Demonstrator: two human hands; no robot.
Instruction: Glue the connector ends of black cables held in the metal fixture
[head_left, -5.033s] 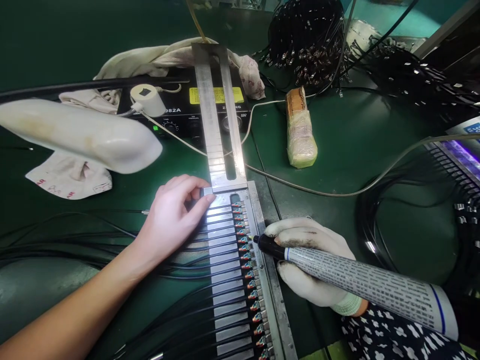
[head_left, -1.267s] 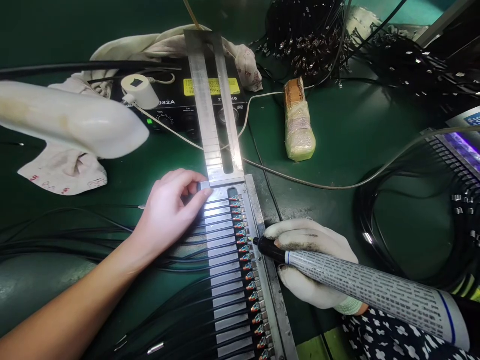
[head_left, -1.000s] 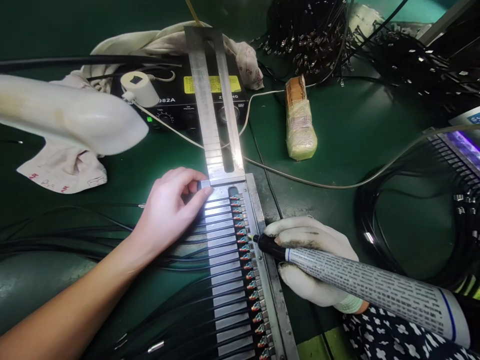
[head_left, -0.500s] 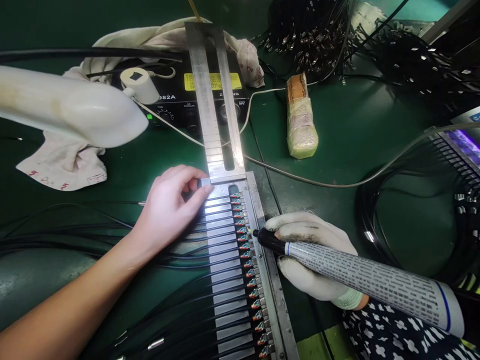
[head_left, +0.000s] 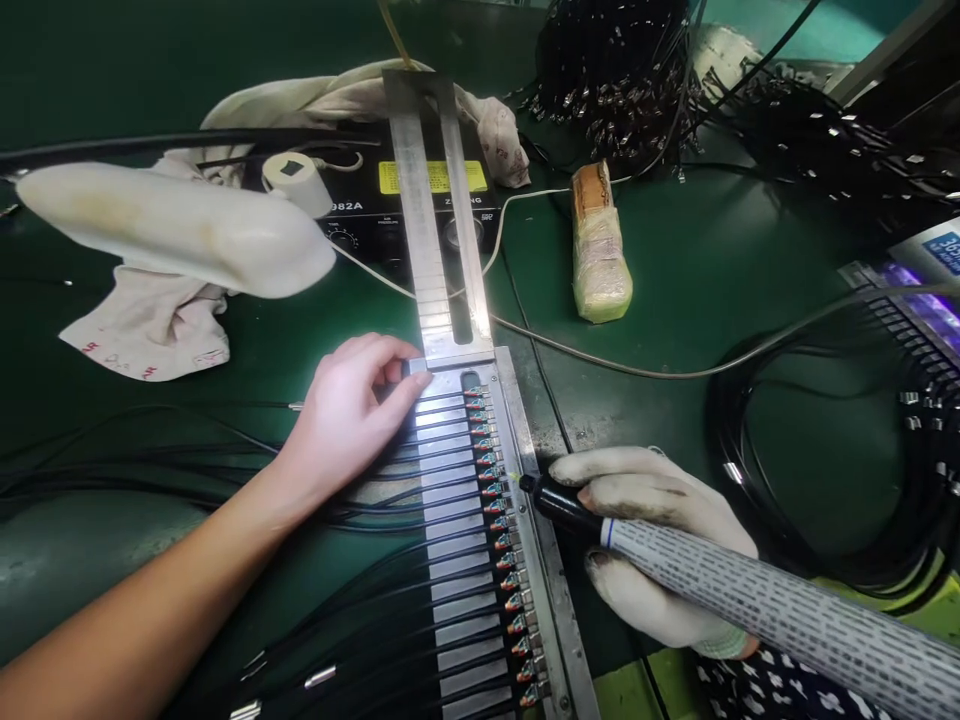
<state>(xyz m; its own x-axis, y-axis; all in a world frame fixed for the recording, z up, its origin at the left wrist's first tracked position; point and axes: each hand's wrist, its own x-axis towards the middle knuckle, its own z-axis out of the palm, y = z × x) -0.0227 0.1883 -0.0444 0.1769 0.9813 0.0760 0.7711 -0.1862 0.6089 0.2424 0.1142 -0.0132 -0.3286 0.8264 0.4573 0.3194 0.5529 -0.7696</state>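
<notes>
My bare left hand [head_left: 356,412] grips the upper left corner of a long metal fixture [head_left: 450,470] between thumb and curled fingers. Black cables [head_left: 450,522] lie side by side across the fixture, their stripped ends and small metal connectors [head_left: 501,522] lined up along its right side. My right hand [head_left: 667,545], in a stained white glove, is closed around a dispensing syringe [head_left: 720,560] wrapped in printed paper. Its black nose and small yellow-green tip point left, just over the upper part of the connector row. Whether the tip touches anything, I cannot tell.
Behind the fixture stands a black control box [head_left: 390,225] with a yellow label, partly under a slotted metal plate [head_left: 411,190]. A white lamp-like head [head_left: 180,230] hangs at left near a cloth [head_left: 150,335]. A tape-wrapped block [head_left: 602,255] and cable bundles [head_left: 600,90] lie right.
The right hand with the syringe has moved slightly right and down, its tip drawing back from the connectors. My left hand keeps its hold on the fixture. The camera view has shifted a little.
</notes>
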